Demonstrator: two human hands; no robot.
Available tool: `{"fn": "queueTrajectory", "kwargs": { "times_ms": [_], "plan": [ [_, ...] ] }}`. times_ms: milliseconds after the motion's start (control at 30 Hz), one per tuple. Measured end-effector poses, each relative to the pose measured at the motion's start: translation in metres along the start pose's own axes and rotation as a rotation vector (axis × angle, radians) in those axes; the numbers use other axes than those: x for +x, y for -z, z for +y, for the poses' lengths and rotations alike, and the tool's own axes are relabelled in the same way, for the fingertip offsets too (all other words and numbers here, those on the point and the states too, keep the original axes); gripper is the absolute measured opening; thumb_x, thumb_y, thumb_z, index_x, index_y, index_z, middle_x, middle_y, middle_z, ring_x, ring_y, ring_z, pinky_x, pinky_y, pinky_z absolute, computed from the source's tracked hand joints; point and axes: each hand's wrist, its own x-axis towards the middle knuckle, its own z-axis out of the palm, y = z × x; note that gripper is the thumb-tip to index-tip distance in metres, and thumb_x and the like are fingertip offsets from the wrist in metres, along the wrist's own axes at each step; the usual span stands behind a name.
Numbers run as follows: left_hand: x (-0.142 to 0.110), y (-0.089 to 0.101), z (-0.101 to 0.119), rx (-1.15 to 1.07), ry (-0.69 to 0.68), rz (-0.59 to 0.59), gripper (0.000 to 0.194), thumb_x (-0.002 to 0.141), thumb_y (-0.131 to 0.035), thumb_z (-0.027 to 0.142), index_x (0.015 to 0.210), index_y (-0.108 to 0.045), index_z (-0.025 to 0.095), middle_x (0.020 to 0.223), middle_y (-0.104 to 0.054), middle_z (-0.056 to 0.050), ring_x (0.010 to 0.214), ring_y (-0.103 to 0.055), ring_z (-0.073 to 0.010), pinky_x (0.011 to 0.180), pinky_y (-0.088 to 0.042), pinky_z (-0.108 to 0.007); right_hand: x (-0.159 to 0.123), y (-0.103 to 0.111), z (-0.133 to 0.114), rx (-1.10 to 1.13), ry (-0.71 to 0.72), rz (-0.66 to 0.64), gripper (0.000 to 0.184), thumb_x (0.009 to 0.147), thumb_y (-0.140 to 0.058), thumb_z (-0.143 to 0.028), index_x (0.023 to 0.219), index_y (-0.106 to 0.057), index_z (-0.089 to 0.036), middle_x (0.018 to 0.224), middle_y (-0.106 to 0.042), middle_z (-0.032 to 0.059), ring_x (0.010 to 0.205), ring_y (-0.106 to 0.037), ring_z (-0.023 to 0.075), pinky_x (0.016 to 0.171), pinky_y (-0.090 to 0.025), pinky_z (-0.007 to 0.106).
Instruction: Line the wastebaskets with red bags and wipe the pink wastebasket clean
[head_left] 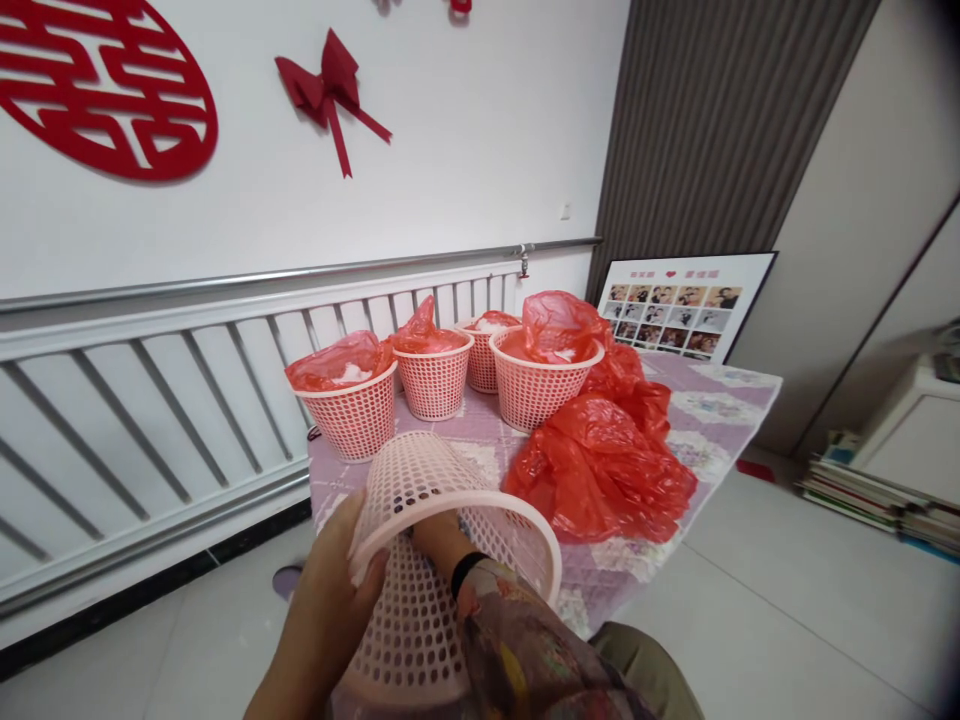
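A pale pink mesh plastic basket [420,470] lies tipped on its side, its wide mouth towards me. My left hand [337,590] grips the rim at the left, thumb over the edge and fingers behind the wall. Inside the basket reaches my right hand [436,535], a black band at its wrist; its fingers are hidden by the rim and mesh. Just to the right sits a crumpled heap of red plastic bags [600,470]. Behind stand upright baskets lined with red bags: one at the left [349,415], one in the middle [431,380] and a larger-looking one [544,390].
Another lined basket [484,372] stands at the back. All rest on a table with a purple floral cloth [712,405]. A white radiator [187,420] runs along the wall. A framed photo board [675,310] leans behind the table; stacked books [855,495] lie right.
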Motion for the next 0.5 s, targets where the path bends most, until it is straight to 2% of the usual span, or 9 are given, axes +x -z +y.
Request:
{"fn": "queueTrajectory", "kwargs": {
  "times_ms": [100, 167, 233, 300, 400, 500],
  "plan": [
    [0.014, -0.002, 0.008, 0.03, -0.073, -0.121, 0.052, 0.09, -0.038, 0.025, 0.138, -0.055, 0.017, 0.143, -0.06, -0.01, 0.134, -0.055, -0.0245, 0.116, -0.042, -0.049, -0.013, 0.011, -0.003, -0.051, -0.018, -0.042, 0.046, 0.089, -0.069, -0.025, 0.134, -0.058, -0.019, 0.144, -0.055, 0.0109, 0.133, -0.051, 0.0321, 0.111, -0.042, 0.053],
    [0.014, -0.004, 0.006, 0.03, -0.06, -0.135, 0.051, 0.089, -0.037, 0.023, 0.135, -0.058, 0.018, 0.141, -0.061, -0.009, 0.133, -0.056, -0.0243, 0.116, -0.042, -0.05, -0.025, 0.018, -0.005, -0.068, -0.019, -0.076, 0.051, 0.083, -0.073, -0.022, 0.133, -0.06, -0.018, 0.141, -0.058, 0.0142, 0.13, -0.054, 0.0342, 0.106, -0.047, 0.049],
    [0.011, -0.004, 0.001, 0.023, -0.042, -0.128, 0.051, 0.088, -0.038, 0.024, 0.133, -0.06, 0.016, 0.141, -0.062, -0.01, 0.133, -0.056, -0.025, 0.116, -0.042, -0.051, -0.041, 0.026, -0.009, -0.081, -0.015, -0.113, 0.05, 0.075, -0.076, -0.02, 0.124, -0.067, -0.014, 0.133, -0.063, 0.0184, 0.123, -0.058, 0.0379, 0.098, -0.052, 0.048],
    [0.008, -0.002, -0.003, 0.013, -0.033, -0.129, 0.051, 0.088, -0.039, 0.025, 0.132, -0.06, 0.014, 0.14, -0.062, -0.012, 0.132, -0.057, -0.0255, 0.116, -0.042, -0.051, -0.063, 0.033, -0.015, -0.094, -0.008, -0.147, 0.047, 0.069, -0.079, -0.021, 0.114, -0.071, -0.012, 0.125, -0.065, 0.021, 0.117, -0.06, 0.0397, 0.091, -0.055, 0.05],
    [0.005, 0.001, -0.008, 0.005, -0.036, -0.136, 0.051, 0.086, -0.039, 0.024, 0.132, -0.061, 0.014, 0.14, -0.062, -0.011, 0.133, -0.056, -0.0249, 0.117, -0.041, -0.049, -0.106, 0.037, -0.024, -0.112, 0.008, -0.184, 0.05, 0.064, -0.082, -0.025, 0.111, -0.071, -0.013, 0.12, -0.066, 0.0211, 0.112, -0.061, 0.0401, 0.088, -0.056, 0.053],
    [0.003, 0.001, -0.009, 0.006, -0.032, -0.15, 0.052, 0.087, -0.039, 0.025, 0.133, -0.06, 0.015, 0.141, -0.061, -0.011, 0.134, -0.055, -0.0242, 0.118, -0.04, -0.048, -0.15, 0.025, -0.025, -0.134, 0.023, -0.242, 0.037, 0.072, -0.074, -0.021, 0.109, -0.072, -0.017, 0.114, -0.069, 0.0182, 0.106, -0.064, 0.0392, 0.082, -0.058, 0.053]
  ]
}}
